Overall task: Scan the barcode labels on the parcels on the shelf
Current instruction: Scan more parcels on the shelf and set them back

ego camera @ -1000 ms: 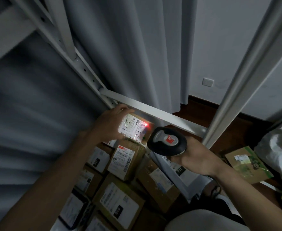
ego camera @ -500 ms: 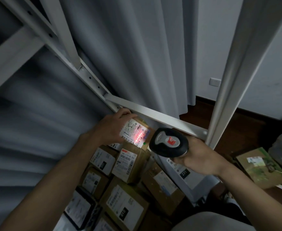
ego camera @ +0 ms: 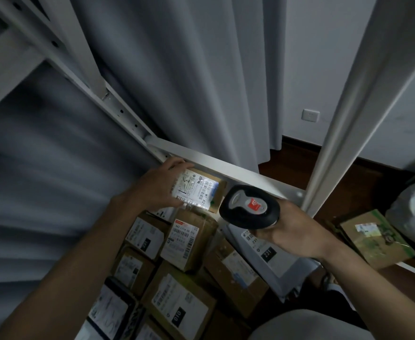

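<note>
My left hand point(ego camera: 158, 186) grips a small brown parcel point(ego camera: 217, 190) at the far end of the shelf, tilting its white barcode label point(ego camera: 196, 191) up toward the camera. My right hand point(ego camera: 292, 231) holds a black and grey barcode scanner point(ego camera: 249, 209), its head pointing at that label from the right, a short gap away. No red scan light shows on the label. Below lie several more brown parcels with white labels, such as one point(ego camera: 188, 239) directly under the held parcel and a larger one point(ego camera: 179, 306) marked 010.
White metal shelf posts point(ego camera: 353, 99) and a crossbar point(ego camera: 216, 169) frame the parcels. A grey curtain point(ego camera: 189, 69) hangs behind. A white mailer bag point(ego camera: 271, 261) marked 231 lies under my right hand. A green-brown parcel point(ego camera: 376, 239) lies on the wooden floor at right.
The red scan light that lay on the held parcel's label has gone out. Both hands stay almost where they were; the camera has shifted slightly.
</note>
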